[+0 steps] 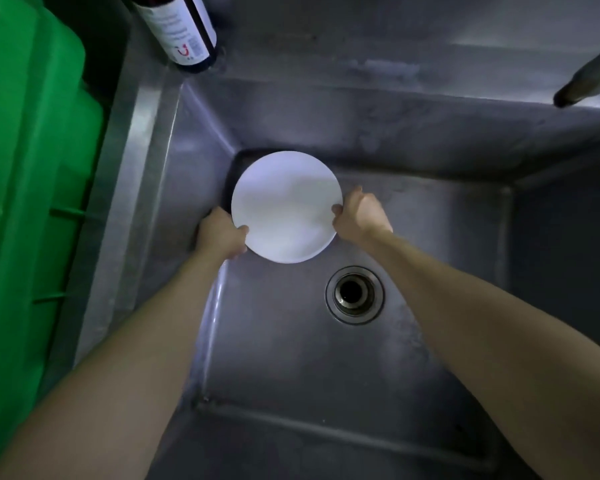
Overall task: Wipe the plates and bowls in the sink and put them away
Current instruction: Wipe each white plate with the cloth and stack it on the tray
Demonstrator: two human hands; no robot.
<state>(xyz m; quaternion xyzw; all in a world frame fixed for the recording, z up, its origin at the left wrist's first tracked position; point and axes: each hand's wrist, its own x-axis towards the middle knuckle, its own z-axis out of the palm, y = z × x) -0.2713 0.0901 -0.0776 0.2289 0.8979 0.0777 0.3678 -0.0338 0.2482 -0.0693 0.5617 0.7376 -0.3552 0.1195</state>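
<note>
Head view: hands [222,233] grip plate [284,206]

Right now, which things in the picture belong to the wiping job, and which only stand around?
Part of the job:
white plate, held at its rim by the left hand and the right hand
steel sink

Just lying about:
dark bottle on the sink's corner
green bin
faucet spout
drain

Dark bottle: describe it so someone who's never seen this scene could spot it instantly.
Start at the stainless steel sink and go to its far left corner, next to the green plastic bin. There on the ledge stands the dark glass bottle with a white label bearing a red mark. It is the only bottle; the round white plate lies down in the basin.
</note>
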